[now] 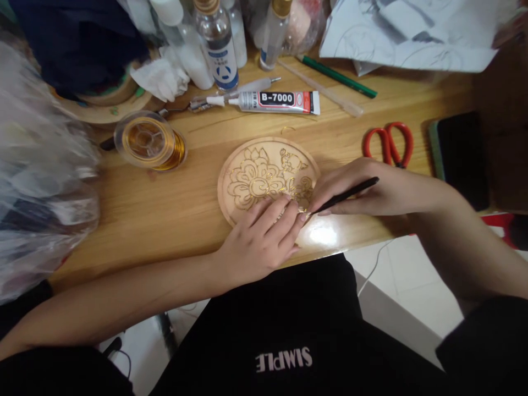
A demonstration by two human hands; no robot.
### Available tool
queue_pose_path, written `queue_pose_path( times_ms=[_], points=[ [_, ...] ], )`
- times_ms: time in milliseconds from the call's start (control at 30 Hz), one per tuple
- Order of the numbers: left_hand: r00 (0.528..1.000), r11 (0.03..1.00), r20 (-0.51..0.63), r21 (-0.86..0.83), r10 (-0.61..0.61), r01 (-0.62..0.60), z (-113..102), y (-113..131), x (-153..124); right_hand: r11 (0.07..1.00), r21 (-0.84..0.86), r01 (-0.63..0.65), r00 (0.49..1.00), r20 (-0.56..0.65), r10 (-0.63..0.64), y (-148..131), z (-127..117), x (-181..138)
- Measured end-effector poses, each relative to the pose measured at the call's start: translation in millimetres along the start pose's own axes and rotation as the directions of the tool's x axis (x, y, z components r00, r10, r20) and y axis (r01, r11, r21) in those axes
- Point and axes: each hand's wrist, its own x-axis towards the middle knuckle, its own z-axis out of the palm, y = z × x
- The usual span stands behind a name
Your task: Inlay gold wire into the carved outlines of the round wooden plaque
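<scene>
On the table [165,220], the wooden plaque [223,190] sits partly under your left hand [264,236] — can't tell if its fingers grip anything; your right hand [355,175] pinches a black tool [350,193]. Flower [258,187] and small figure [293,160] look outlined — lower-right wirework [305,188] likely unfinished, partly hidden.

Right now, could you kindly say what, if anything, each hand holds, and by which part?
The right hand holds a black tool near its lower end; whether the left hand grips anything cannot be told.

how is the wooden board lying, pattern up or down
Pattern up: the wooden board shows its gold-outlined flower to the camera, with the left hand over its near edge.
</scene>
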Motion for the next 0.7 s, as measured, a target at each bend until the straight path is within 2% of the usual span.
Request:
queue_pose_path(
  times_ms=[400, 700],
  points=[
    [1.0, 1.0, -0.021, 0.026, -0.006, 0.007, -0.3, 0.8, 0.5, 0.989, -0.106, 0.105, 0.993, 0.061, -0.098, 2.2, -4.1, 3.9],
    [1.0, 0.999, -0.015, -0.039, -0.01, 0.01, 2.0, 1.6, -0.6, 0.99, -0.098, 0.097, 0.994, 0.061, -0.091, 2.8, -5.9, 5.9]
  ],
)
